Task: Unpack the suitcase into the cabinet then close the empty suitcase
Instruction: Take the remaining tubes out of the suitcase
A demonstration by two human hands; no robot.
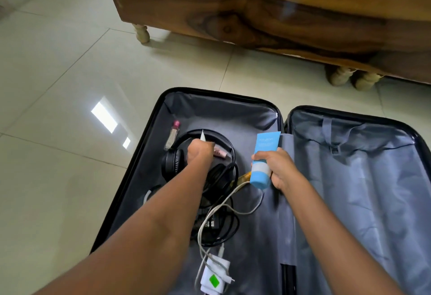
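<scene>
White charger [213, 276] nearest, cables [208, 219] tangled beyond. Left hand [200, 152] curled round white tube [203, 135] over headphones [172, 161]; right hand [278, 168] wrapped round blue tube [265, 147]. Pink-capped bottle [172, 133] beside headphones.

Headphones [200, 166] in suitcase [149, 131] left half, charger [213, 276] nearer.
</scene>
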